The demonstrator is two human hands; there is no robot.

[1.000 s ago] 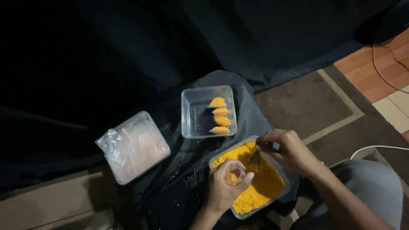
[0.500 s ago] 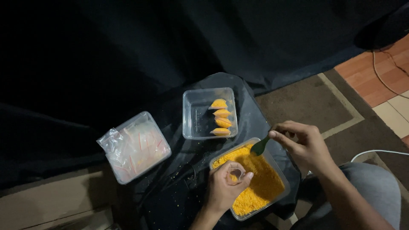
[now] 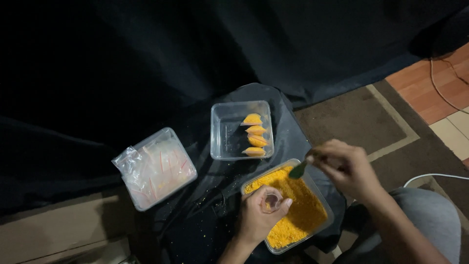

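Holding a small open bag (image 3: 271, 200) in curled left hand (image 3: 261, 215) fingers over the tray of orange crumbs (image 3: 312, 215); pinching a green scoop (image 3: 298, 170) with right hand (image 3: 344, 168) above it. 4 filled packets (image 3: 254, 134) in clear container (image 3: 224, 132).

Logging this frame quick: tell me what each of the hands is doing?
Left hand: closed on a small clear plastic pouch, mouth open.
Right hand: closed on a small dark green scoop.

Black cloth (image 3: 146, 58), brown rug (image 3: 361, 117)
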